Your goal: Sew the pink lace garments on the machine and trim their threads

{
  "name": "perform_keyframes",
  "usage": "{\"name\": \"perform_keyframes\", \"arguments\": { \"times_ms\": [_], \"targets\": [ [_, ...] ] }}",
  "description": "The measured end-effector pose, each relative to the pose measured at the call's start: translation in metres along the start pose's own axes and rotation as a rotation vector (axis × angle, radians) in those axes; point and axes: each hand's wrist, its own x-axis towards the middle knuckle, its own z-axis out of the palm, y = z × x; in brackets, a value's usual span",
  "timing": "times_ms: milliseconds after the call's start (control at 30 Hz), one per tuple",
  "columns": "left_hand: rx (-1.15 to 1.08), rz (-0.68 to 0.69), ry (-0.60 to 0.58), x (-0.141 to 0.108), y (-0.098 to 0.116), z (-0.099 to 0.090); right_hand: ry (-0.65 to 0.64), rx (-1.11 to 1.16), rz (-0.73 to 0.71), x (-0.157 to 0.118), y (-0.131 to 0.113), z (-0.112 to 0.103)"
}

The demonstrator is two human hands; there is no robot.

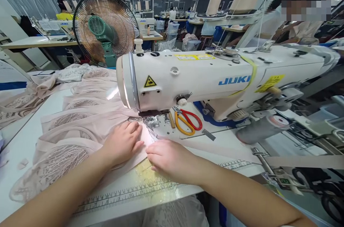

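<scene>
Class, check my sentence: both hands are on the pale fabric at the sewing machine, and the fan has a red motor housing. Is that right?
Not quite: the head view shows that the motor housing of the fan is green, not red. The rest stands.

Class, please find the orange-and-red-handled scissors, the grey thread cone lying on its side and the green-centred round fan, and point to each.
Orange-and-red-handled scissors (187, 132): head view, orange handle loop.
Grey thread cone (251, 133): head view, wound side.
Green-centred round fan (97, 25): head view, motor housing.

Bare from left hand (122, 143) and right hand (172, 159) up both forearms (231, 182), with a sliver of pale cloth (287, 226) edging the right arm.
</scene>
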Motion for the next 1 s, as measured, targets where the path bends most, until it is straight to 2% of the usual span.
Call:
{"name": "perform_keyframes", "arguments": {
  "times_ms": [233, 333, 600, 1000],
  "targets": [
    [0.012, -0.095, -0.055, 0.013, 0.003, 0.002, -0.047, -0.063, 0.044, 0.000, 0.006, -0.003],
    [-0.013, -0.113, -0.042, 0.013, 0.004, 0.004, -0.041, -0.063, 0.043, 0.001, 0.005, -0.004],
    [-0.052, -0.120, 0.003, 0.012, 0.003, 0.009, 0.003, -0.069, 0.021, 0.000, 0.003, -0.008],
    [0.011, -0.119, -0.002, 0.015, 0.008, 0.004, -0.041, -0.072, 0.049, 0.000, 0.004, -0.007]
  ]
}}
